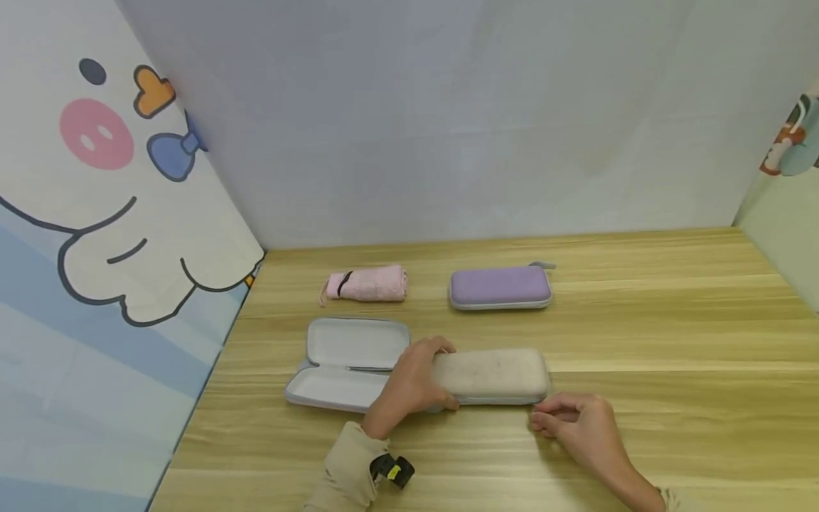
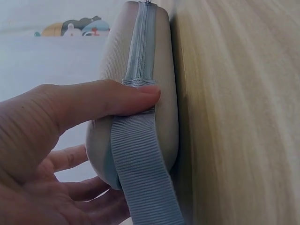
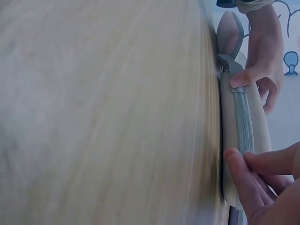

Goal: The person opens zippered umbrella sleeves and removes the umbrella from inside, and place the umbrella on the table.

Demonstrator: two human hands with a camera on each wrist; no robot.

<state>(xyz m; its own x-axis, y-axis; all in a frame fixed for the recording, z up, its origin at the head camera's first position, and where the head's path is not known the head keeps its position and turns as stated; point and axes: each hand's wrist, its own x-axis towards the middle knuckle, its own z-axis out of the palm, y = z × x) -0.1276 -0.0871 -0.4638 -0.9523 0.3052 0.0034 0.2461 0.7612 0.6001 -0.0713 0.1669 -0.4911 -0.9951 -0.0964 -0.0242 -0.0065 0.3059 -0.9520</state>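
A closed beige zippered case (image 1: 495,371) lies on the wooden table in the head view. My left hand (image 1: 412,377) grips its left end. The thumb presses beside the zipper (image 2: 144,47) where a grey ribbed strap (image 2: 143,154) begins, and the fingers reach around the far side. At the case's front right corner, my right hand (image 1: 582,427) has thumb and index fingertips pinched together on the zipper line. The pull between these fingertips is mostly hidden. Behind my left wrist sits an open grey case (image 1: 358,343) with a pale lining, partly covered by that hand.
A folded pink umbrella (image 1: 374,284) lies at the back left of the table (image 1: 665,320). To its right is a closed purple case (image 1: 501,286) with a grey strap. A white wall stands behind, and a cartoon-printed panel (image 1: 141,213) borders the left.
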